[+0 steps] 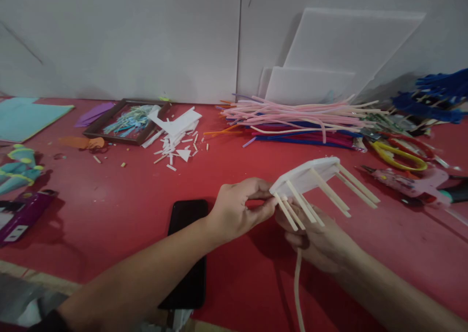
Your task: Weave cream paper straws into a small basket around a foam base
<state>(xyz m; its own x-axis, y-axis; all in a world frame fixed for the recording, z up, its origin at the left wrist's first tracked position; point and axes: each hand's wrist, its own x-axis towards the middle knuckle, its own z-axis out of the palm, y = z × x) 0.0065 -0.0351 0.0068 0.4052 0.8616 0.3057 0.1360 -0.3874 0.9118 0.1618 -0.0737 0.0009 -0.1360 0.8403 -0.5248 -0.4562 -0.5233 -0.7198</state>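
Observation:
Above the red table (226, 166), a white board piece (307, 176) with several pale wooden sticks (331, 190) fixed to it is held tilted, the sticks pointing down and to the right. Thumb and fingers of my left hand (237, 207) pinch its left end. My right hand (321, 234) is closed beneath the piece, its fingers partly hidden behind the sticks. A cream-coloured pipe cleaner (299, 288) hangs down from my right hand's fingers. Whether the right hand also grips the board is hidden.
A black phone (188, 215) lies under my left forearm. Pipe cleaners (292, 112) are heaped at the back, beside white scraps (177, 132) and a brown tray (109, 136). Yellow-handled scissors (398, 157) and a pink glue gun (413, 183) lie right. White boards (351, 44) lean on the wall.

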